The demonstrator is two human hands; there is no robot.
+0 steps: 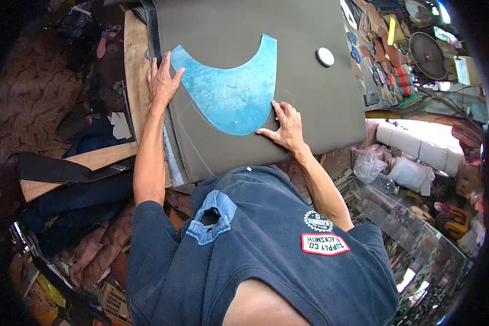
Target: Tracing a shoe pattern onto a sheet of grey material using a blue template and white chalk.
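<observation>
A blue bib-shaped template [231,98], with a deep curve cut into its far side, lies flat on a dark grey sheet of material [320,108]. My left hand [162,82] is open, its fingers spread at the template's far left tip. At the near right edge of the template rests my right hand [288,126], also open, thumb and forefinger apart and touching the rim. Faint pale lines show on the sheet left of the template and beside my right hand. Farther right on the sheet sits a small round tin [325,57] with a white top.
A wooden board edge [136,60] runs along the left of the sheet. Blue-handled scissors [355,52], leather scraps and a round fan grille [428,55] are at the far right. Nearer lie a white wrapped roll [418,145] and a glass-topped case [388,209]. Dark cloth is heaped at left.
</observation>
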